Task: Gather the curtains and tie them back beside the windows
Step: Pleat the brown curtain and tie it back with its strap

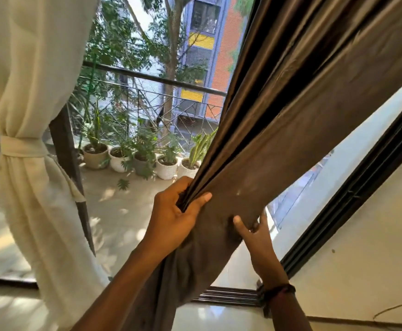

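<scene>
A dark brown curtain (298, 111) hangs slanting from the upper right down to the bottom centre. My left hand (173, 211) is closed on its bunched folds at the left edge. My right hand (255, 231) grips the same curtain from below and behind on its right side, thumb pressed on the front, fingers partly hidden by the cloth. At the left a cream curtain (28, 87) is gathered and held by a cream tie-back band (20, 146) wrapped around its middle.
Between the curtains the glass shows a balcony with several potted plants (145, 158) and a dark railing (152, 78). The black window frame (353, 187) runs along the right, next to a cream wall (362, 259). A dark frame post (68, 151) stands behind the cream curtain.
</scene>
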